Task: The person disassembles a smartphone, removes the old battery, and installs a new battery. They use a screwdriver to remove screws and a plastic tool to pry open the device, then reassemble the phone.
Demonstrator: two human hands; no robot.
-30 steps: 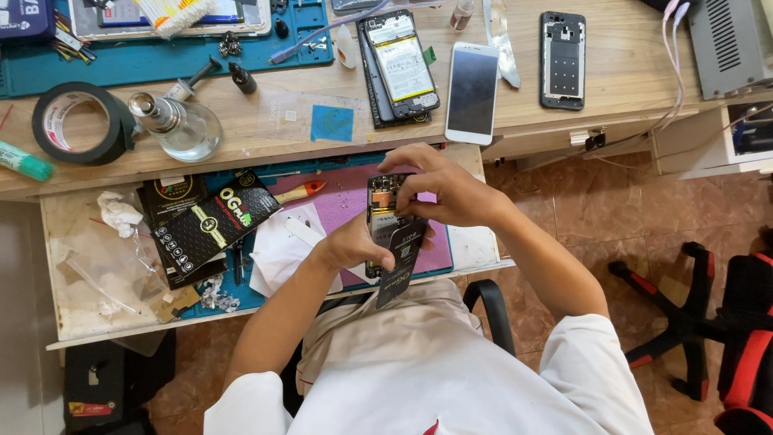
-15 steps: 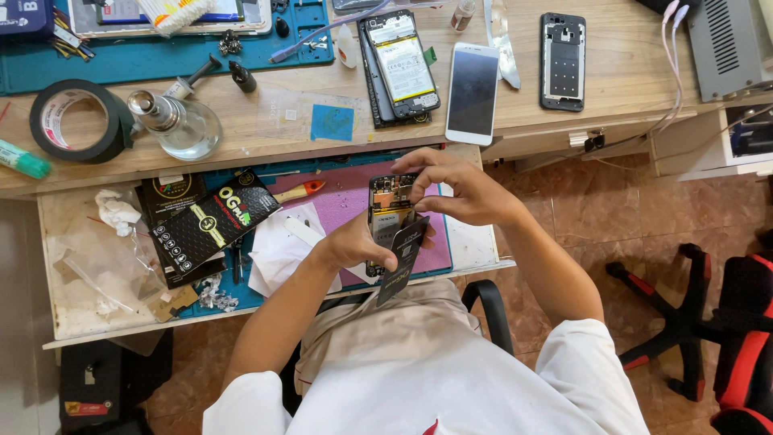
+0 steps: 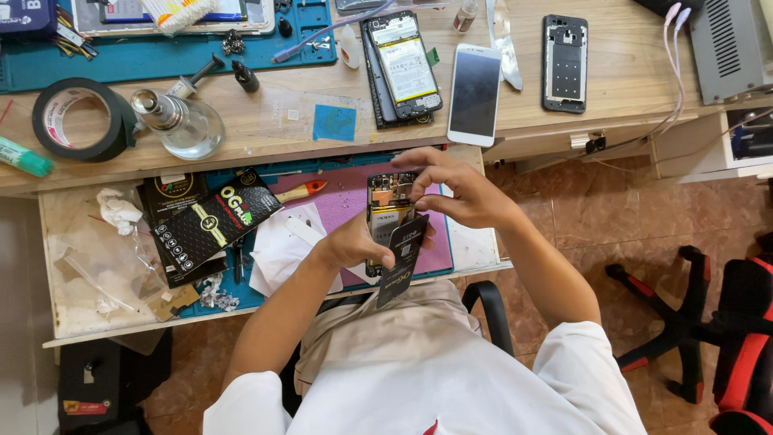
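Over the drawer (image 3: 72, 266) of black packets (image 3: 213, 224), both hands (image 3: 358, 242) (image 3: 459, 189) grasp an opened phone (image 3: 389, 211).

A phone repair workshop: beyond the hands, the wooden bench (image 3: 241, 133) carries an opened phone (image 3: 405, 68), a bare phone frame (image 3: 564, 62), a tape roll (image 3: 80, 118), a glass solvent bottle (image 3: 181, 125) and a teal work mat (image 3: 161, 48)

Tape roll (image 3: 76, 118), glass bottle (image 3: 183, 125) (clear), white phone (image 3: 474, 94).
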